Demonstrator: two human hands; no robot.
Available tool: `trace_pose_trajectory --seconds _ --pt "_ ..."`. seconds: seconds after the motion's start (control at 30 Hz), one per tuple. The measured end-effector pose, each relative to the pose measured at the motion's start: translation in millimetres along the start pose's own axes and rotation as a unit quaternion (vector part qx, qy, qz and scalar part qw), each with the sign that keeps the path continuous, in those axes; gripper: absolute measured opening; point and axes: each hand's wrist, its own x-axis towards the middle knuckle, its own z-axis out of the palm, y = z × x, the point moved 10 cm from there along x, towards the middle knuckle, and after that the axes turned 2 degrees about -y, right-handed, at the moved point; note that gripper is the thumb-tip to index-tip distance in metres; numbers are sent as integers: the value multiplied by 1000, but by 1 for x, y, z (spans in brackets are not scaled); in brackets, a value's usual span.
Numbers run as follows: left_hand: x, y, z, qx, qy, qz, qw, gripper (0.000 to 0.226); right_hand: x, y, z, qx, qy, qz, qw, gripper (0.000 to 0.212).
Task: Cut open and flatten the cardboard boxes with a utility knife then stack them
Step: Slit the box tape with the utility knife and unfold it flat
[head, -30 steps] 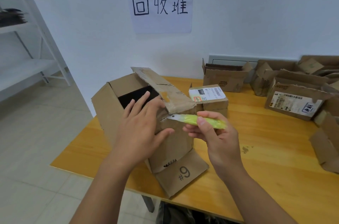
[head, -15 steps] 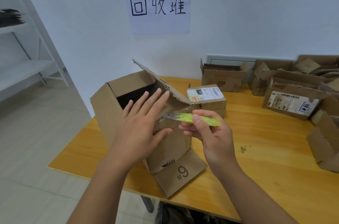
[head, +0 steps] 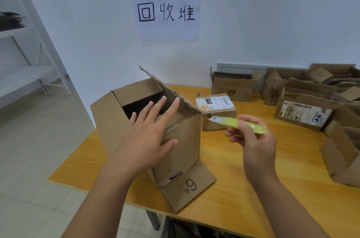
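A brown cardboard box (head: 181, 146) marked "#9" stands on the left part of the wooden table (head: 243, 189), its top open and one flap (head: 167, 87) raised upright. My left hand (head: 148, 136) lies flat on the box's top front corner, fingers straight and spread. To the right of the box, my right hand (head: 253, 140) pinches a yellow-green utility knife (head: 239, 123), its tip pointing left and clear of the cardboard.
A small labelled box (head: 216, 109) sits just behind the knife. Several opened boxes (head: 303, 109) crowd the table's back and right side. A paper sign (head: 167, 11) hangs on the wall. White shelves (head: 23, 74) stand at the left beyond the table edge.
The knife has pulled away to the right, out of the box's top seam. The top flap has swung from lying over the box to standing upright. My left hand's fingers have straightened.
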Motion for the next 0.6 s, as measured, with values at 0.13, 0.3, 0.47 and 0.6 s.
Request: trace_pose_trajectory --seconds 0.13,0.3,0.47,0.6 --pt "13 9 -3 33 -55 -25 998 100 -9 19 5 -368 -137 -123 912 37" --pt "32 35 0 75 -62 -9 995 97 -4 53 -7 -553 -222 -110 795 39" --pt "34 44 22 88 -90 -9 992 88 -20 88 -17 -663 -340 -12 667 58" --pt "31 44 21 94 -90 -5 991 87 -32 88 -10 -697 -389 -16 602 64"
